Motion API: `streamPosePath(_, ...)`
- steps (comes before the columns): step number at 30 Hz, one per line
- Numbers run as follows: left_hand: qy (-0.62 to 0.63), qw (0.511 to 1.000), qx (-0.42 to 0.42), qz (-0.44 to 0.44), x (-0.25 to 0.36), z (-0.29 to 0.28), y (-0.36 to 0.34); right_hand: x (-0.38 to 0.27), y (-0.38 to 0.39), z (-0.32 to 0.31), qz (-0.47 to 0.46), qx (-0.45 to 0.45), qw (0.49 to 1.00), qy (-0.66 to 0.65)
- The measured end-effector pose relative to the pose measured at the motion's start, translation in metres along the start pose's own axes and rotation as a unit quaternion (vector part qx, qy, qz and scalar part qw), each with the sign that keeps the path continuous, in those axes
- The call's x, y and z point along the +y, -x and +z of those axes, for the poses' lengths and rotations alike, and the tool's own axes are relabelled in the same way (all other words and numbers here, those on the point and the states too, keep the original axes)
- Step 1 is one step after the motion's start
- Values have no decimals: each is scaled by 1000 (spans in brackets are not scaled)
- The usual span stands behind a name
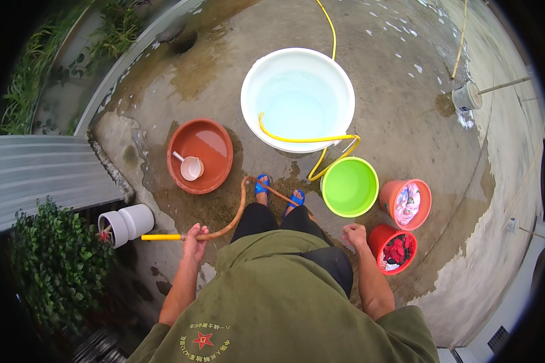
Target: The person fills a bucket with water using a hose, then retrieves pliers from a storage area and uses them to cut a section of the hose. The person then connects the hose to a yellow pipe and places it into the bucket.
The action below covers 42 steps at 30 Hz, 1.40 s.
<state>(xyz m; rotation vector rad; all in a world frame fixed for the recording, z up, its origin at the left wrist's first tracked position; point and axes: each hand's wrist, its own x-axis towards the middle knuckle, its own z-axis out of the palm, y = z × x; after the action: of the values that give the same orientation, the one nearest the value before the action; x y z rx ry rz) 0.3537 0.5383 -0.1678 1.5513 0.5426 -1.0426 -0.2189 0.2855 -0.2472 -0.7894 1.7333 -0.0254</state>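
Note:
My left hand (194, 242) is closed round a hose, just behind the joint where its brown length (243, 196) meets a straight yellow end piece (161, 237). That end points left, toward a white ribbed pot (114, 228). From my hand the brown hose bends up and crosses in front of my feet, then passes out of sight by my leg. My right hand (354, 235) is curled into a loose fist with nothing visible in it. It is nearest to a red bucket (378, 237) of dark red and white cloth and a bright green basin (375, 187).
A large white tub (248, 100) of water stands ahead, a yellow hose (312, 140) over its rim. At left, a brown basin (174, 172) holds water and a pale dipper (191, 169). An orange bucket (426, 206) with cloth stands right. Leafy plants (57, 260) grow at lower left.

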Motion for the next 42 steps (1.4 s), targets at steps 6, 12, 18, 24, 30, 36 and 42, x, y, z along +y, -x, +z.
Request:
streamPosePath(6,1,999,35,-4,-18,-6,11,-18,-5,-1,-13,-25,1000,-1)
streamPosePath(12,8,999,33,-12,-17,-4,18,-12,-15,-1,-11,-34,999,25)
streamPosePath(18,-6,999,34,-12,-16,-5,20,-19,-8,3,11,-42,998,35)
streamPosePath(24,-19,999,32,-23,-15,-13,19,-14,-4,7,11,-41,998,44)
streamPosePath(30,-28,999,37,-25,-11,-12,19,-16,1,11,10,-45,998,46)
streamPosePath(36,-36,998,36,-26,-5,-6,18,-14,5,14,13,-40,998,36)
streamPosePath(42,-50,998,28,-24,-5,-7,18,-8,4,15,13,-33,999,36)
